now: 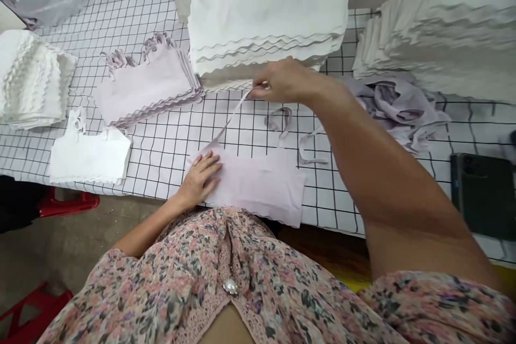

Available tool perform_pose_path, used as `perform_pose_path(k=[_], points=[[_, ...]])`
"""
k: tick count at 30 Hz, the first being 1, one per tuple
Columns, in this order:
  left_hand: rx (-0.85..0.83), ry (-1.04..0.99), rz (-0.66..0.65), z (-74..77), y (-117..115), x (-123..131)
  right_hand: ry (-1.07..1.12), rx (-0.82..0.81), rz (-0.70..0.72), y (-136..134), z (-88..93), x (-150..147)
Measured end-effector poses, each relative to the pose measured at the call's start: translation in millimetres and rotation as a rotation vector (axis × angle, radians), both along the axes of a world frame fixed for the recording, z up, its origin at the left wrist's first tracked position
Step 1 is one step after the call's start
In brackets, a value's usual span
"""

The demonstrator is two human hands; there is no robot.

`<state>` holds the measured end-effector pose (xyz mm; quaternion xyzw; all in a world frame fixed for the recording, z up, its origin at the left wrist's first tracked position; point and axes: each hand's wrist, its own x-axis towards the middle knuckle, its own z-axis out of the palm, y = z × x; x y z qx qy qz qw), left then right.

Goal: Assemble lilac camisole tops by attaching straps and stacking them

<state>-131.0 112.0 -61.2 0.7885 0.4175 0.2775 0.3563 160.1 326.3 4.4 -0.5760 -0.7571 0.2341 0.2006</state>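
Observation:
A pale lilac camisole top [258,180] lies flat at the table's front edge. My left hand [199,177] rests on its upper left corner, fingers stretched out over the fabric. Pinched in my right hand [278,80] is one thin shoulder strap [233,116], pulled taut up and away from that corner. Its other strap [282,121] curls loosely on the cloth above the top. A separate-looking strip [308,153] bends beside it, partly hidden by my right forearm.
White tops [270,11] are stacked at the back, with more [443,37] at right. A lilac pile [149,83], a small white top [91,153] and another white stack [32,78] stand left. Crumpled lilac fabric [395,105] and a phone [481,193] lie right. Red stools [68,204] stand below.

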Motion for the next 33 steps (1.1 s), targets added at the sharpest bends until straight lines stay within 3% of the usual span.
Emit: perform_pose_path(k=[3,6,9,11,14,17,20,22,25,30,33], points=[[-0.450,-0.355,0.085,19.3,15.4,17.1,-0.211,-0.007,0.163,-43.5,15.5,-11.9],[-0.952,-0.744,0.222,37.6,38.6,41.6,-0.311,0.154,0.198,-104.0,21.1,-33.9],[-1.204,-0.904,0.342,46.4,56.4,59.9,-0.341,0.219,0.242,-157.6,16.1,-47.1],[-1.235,-0.913,0.374,48.6,60.9,64.9,-0.226,0.203,0.260,-178.3,11.0,-45.5],[-1.268,-0.926,0.333,51.9,60.1,64.8,0.082,0.102,0.150,-181.6,4.1,-34.8],[-1.324,-0.929,0.277,56.7,58.8,63.4,0.364,-0.207,0.042,-163.3,-4.6,-31.3],[-1.324,-0.913,0.286,59.1,60.6,62.3,0.564,-0.521,0.135,-146.3,-13.8,-38.3],[-1.307,-0.889,0.306,58.1,63.1,59.4,0.632,-0.623,0.231,-143.4,-16.9,-42.0],[-1.253,-0.856,0.315,54.5,66.6,52.5,0.671,-0.712,0.301,-148.5,-16.2,-41.0],[-1.228,-0.836,0.251,52.5,66.0,51.9,0.866,-0.660,0.029,-148.8,-16.9,-42.4],[-1.216,-0.821,0.185,52.2,63.9,57.5,0.955,-0.797,0.079,-141.7,-20.9,-48.0]])
